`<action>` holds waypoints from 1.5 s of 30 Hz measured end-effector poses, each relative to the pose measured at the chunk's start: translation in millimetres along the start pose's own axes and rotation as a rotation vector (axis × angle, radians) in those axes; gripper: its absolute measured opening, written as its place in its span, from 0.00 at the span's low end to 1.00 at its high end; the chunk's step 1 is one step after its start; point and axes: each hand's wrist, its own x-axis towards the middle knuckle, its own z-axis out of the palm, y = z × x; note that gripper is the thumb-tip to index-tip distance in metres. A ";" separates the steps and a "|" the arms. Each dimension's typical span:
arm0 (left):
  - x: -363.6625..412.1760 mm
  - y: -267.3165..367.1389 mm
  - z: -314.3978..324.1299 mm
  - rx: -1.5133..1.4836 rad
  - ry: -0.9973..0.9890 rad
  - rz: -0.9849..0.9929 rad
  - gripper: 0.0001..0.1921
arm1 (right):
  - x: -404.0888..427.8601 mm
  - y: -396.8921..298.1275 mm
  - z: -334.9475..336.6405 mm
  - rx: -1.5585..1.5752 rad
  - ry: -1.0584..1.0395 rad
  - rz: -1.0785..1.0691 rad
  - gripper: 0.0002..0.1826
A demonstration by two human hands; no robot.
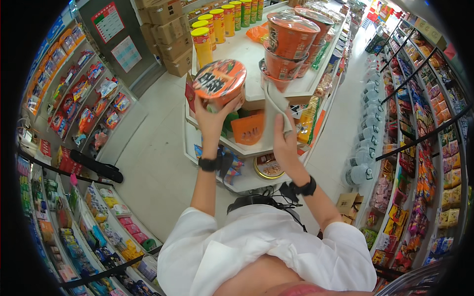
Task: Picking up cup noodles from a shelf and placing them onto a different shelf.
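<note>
An orange instant-noodle bowl (pixel 221 82) with a printed lid is gripped from below by my left hand (pixel 214 113), in front of the white display shelf's top (pixel 255 90). A pale cloth (pixel 274 107) hangs from my right hand (pixel 284 135), pinched between thumb and fingers. The cloth's upper end overlaps the lowest bowl of a stack of orange noodle bowls (pixel 287 40); whether it touches that bowl I cannot tell. A second stack of similar bowls (pixel 316 22) stands just behind. Below the cloth, an orange card (pixel 248 128) shows at the lower shelf.
Yellow-lidded snack canisters (pixel 204 44) line the display's left edge. Cardboard boxes (pixel 172 33) are piled behind. A round tin (pixel 268 166) rests on the bottom tier. Large water bottles (pixel 359 174) stand along the right aisle, beside packed snack shelves (pixel 400 214). More stocked shelves (pixel 85 88) are at left.
</note>
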 end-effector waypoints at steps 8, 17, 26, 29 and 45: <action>72.5 -61.8 56.1 0.250 0.001 0.339 0.34 | 129.8 37.4 63.0 -0.804 -0.197 -0.695 0.25; 98.7 -58.4 52.4 0.311 -0.155 0.251 0.44 | 70.9 42.8 12.0 -0.157 -0.682 -0.205 0.21; 97.0 -94.7 50.6 0.609 -0.404 0.098 0.46 | 19.5 44.0 -38.8 -0.057 -0.465 0.281 0.23; 90.0 -101.2 54.9 0.874 -0.381 0.193 0.51 | -0.2 41.7 -56.2 -0.041 -0.294 0.459 0.23; 37.7 -52.9 58.7 0.922 -0.296 0.491 0.31 | -141.0 5.0 -143.8 -0.084 0.476 0.659 0.27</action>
